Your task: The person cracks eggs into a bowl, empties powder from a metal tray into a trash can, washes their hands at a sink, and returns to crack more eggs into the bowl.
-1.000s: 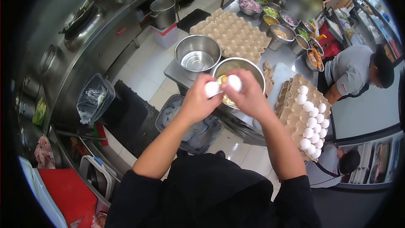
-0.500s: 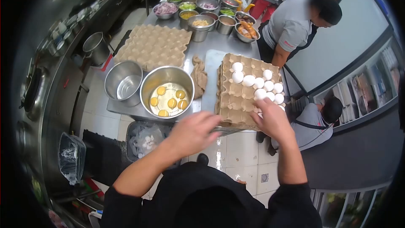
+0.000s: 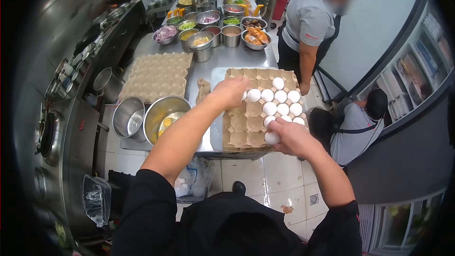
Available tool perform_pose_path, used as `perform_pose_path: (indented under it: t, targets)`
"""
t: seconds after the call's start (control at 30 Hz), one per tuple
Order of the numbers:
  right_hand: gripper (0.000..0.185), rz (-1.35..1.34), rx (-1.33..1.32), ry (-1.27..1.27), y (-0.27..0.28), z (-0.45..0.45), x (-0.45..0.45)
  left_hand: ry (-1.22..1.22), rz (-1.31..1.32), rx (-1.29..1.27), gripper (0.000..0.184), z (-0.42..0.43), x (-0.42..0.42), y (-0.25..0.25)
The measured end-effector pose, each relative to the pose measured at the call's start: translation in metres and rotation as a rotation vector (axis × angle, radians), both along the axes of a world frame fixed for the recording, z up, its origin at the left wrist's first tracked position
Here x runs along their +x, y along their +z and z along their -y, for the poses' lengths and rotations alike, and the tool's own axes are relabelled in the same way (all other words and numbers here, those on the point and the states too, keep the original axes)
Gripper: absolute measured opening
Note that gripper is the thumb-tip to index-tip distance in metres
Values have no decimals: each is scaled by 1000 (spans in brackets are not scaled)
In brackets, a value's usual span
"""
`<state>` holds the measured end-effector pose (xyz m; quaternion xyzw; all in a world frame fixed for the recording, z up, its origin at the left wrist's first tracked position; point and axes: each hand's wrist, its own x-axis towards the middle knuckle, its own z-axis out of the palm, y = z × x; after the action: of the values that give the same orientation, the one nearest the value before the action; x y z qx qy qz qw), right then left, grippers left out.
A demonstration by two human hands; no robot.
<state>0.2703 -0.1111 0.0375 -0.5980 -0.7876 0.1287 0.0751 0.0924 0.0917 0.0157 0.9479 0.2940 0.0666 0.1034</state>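
The fingers of the right hand [image 3: 295, 137] pinch a white egg [image 3: 271, 138] at the near edge of the egg tray [image 3: 237, 123]; whether it is clear of its cup, I cannot tell. The fingers of the left hand [image 3: 230, 94] bend down at the tray's left edge, by a second egg [image 3: 244, 96]; the back of the hand hides the tips, so I cannot tell whether they grip it.

Between and beyond the hands, about a dozen eggs [image 3: 281, 96] are left, mostly towards the tray's right edge, while the left near corner shows bare cups. The eggs look smooth, white and whole, with no crack visible.

The tray sits on a white board [image 3: 217, 132], near the near edge of the steel table [image 3: 262, 56]. Towards the table's near left corner stands a steel pot [image 3: 150, 119], partly behind the left forearm. Orange-yellow yolks [image 3: 168, 122] lie in it, so some eggs are already cracked; the forearm prevents a full count. Beside it, farther left, stands a second pot [image 3: 127, 118]
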Motion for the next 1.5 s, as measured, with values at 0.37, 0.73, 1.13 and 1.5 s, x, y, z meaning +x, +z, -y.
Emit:
perform_pose_path:
  t: [0.37, 0.73, 1.13, 1.5]
  targets:
    - [48, -1877, -458, -161, -17, -22, -104, 548, 1434, -1129, 50, 108, -201, -20]
    - [53, -619, 358, 119, -86, -67, -231, 617, 765, 132, 52, 157, -252, -60]
    - [54, -746, -106, 69, -46, -140, -243, 599, 618, -494, 55, 67, -250, -36]
    - [52, -441, -47, 67, -66, -162, -242, 641, 201, -223, 44, 38, -247, -45]
